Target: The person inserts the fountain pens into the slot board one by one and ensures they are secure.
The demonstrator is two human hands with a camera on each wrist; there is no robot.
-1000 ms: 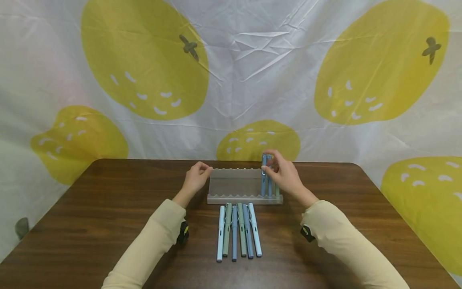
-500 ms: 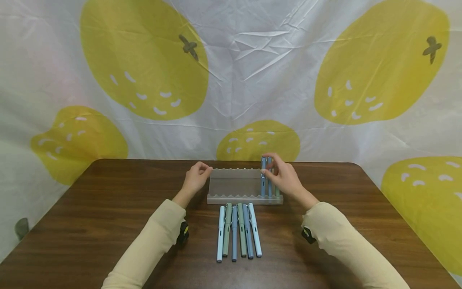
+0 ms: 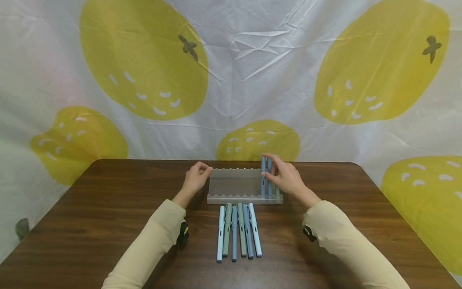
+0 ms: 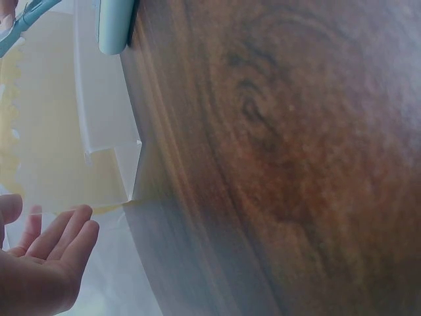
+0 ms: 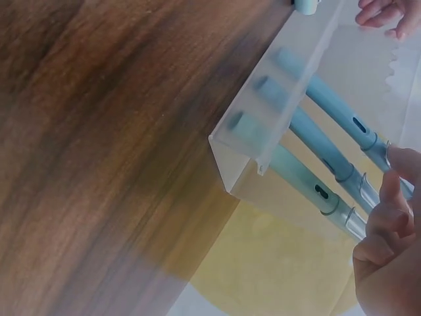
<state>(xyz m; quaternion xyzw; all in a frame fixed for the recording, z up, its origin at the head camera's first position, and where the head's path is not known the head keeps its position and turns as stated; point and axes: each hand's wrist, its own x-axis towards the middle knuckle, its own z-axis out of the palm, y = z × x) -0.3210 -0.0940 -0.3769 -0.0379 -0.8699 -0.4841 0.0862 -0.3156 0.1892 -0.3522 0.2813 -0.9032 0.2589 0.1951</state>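
A clear pen rack (image 3: 236,182) with scalloped edges stands toward the back of the table. My left hand (image 3: 196,176) pinches its upper left corner between thumb and index finger; the other fingers (image 4: 77,230) stay loosely extended. At the rack's right end, my right hand (image 3: 286,176) holds a blue pen (image 3: 263,182) by its cap, thumb (image 5: 402,163) at the clip and index finger at the top. That pen leans in the rack, its lower end behind the front lip. Beside it lean another blue pen (image 5: 322,141) and a green pen (image 5: 299,174), partly hidden by the hand in the head view.
Several capped pens lie side by side in front of the rack: light blue (image 3: 220,233), green (image 3: 227,230), blue (image 3: 234,233) and others. The wooden table (image 3: 144,180) ends at a back edge just behind the rack. A fruit-print cloth (image 3: 245,80) hangs beyond.
The held blue pen has gone down slightly and settled more upright in the rack. My right index finger and thumb have lowered a little with it. The left hand has stayed in place.
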